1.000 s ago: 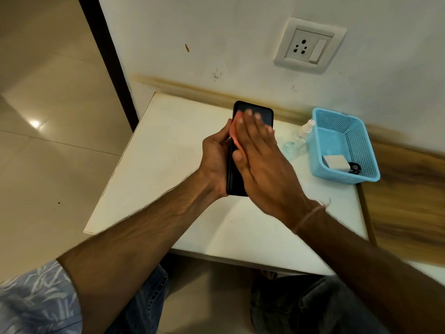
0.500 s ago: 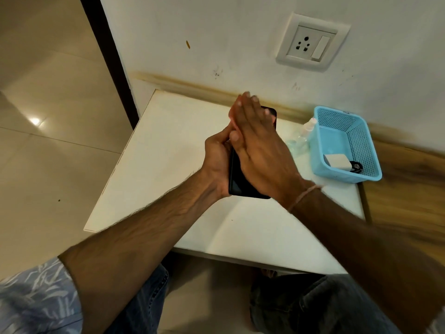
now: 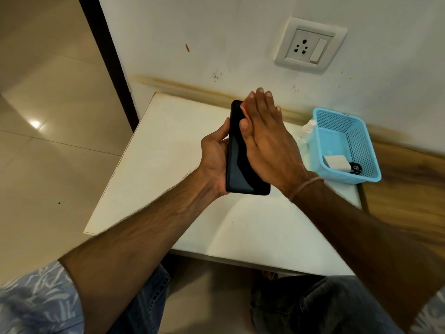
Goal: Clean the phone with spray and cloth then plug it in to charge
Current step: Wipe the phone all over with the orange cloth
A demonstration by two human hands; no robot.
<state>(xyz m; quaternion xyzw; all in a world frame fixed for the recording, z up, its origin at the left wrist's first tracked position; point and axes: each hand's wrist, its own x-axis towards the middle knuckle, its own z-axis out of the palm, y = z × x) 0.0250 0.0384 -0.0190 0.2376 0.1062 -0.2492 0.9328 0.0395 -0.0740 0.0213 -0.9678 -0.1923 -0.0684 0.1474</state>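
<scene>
My left hand [image 3: 214, 157] grips a black phone [image 3: 237, 167] by its left edge and holds it upright above the white table [image 3: 168, 165]. Flat against the phone's screen lies my right hand [image 3: 269, 141], fingers pointing up past the phone's top. A sliver of pinkish cloth [image 3: 243, 110] shows under those fingers, pressed onto the screen; the rest of the cloth is hidden. A small clear spray bottle [image 3: 306, 131] lies on the table, right of my hands, against the blue basket [image 3: 337, 119].
The light blue basket holds a white charger adapter [image 3: 336, 162] and a black cable [image 3: 356, 168]. A wall socket with a switch [image 3: 310, 48] sits above and right of the table. A dark door frame [image 3: 106, 56] runs down the left; my knees are below the table's front edge.
My right hand with the cloth has slid up the screen toward the phone's top, uncovering its lower part. My left hand keeps its hold.
</scene>
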